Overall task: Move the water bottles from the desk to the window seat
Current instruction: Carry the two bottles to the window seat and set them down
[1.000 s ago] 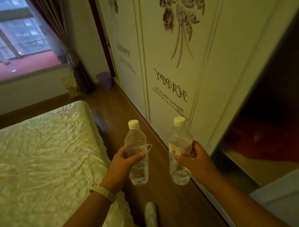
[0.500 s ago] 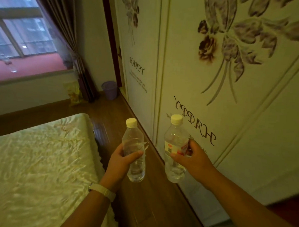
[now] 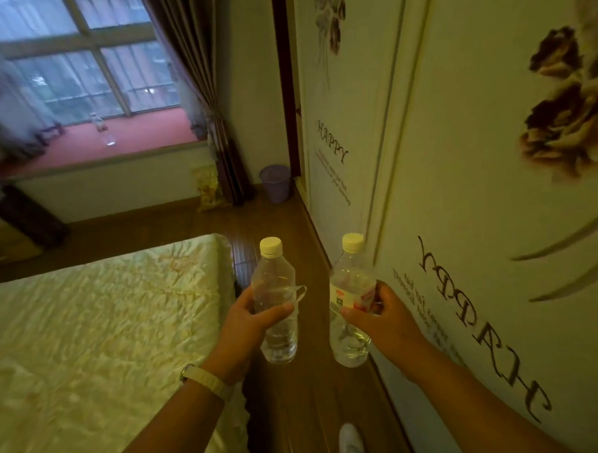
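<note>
Two bottles upright: left bottle [image 3: 276,304] in left hand [image 3: 249,321] fingers, right bottle [image 3: 351,297] in right hand [image 3: 382,324].

The left hand [image 3: 249,318] is covering the middle of the unlabelled bottle [image 3: 277,300], and the right hand [image 3: 377,318] is hiding part of the label on the labelled bottle [image 3: 351,297], whose print is too blurred to read. At eleven o'clock, a small clear object [image 3: 101,128] on the window seat [image 3: 123,143] is showing too blurred to identify. The bed [image 3: 97,337] is running off the frame at nine o'clock. At six o'clock, a white shoe [image 3: 351,446] is being cut by the bottom edge.
</note>
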A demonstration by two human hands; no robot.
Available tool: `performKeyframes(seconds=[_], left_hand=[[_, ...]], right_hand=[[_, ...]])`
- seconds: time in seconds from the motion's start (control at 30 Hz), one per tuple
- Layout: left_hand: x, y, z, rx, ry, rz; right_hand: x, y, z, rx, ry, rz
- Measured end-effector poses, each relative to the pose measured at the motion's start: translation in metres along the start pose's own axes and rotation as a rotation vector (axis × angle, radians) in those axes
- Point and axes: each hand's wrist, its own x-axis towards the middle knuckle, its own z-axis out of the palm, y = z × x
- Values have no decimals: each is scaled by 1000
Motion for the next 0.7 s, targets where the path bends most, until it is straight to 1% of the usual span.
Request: performKeyframes(seconds=[0.2,0.4,0.53,0.7], left_hand=[[71,35,10,-18,125,6],[123,47,9,-54,238,35],[160,51,5,-96,271,25],[220,48,-16,-125,286,24]], right_hand=[[103,-30,-12,20,-97,-26],[181,-48,-4,23,-162,-49],[221,-54,11,-4,-230,-52],[277,-61,35,-24,-268,-42]])
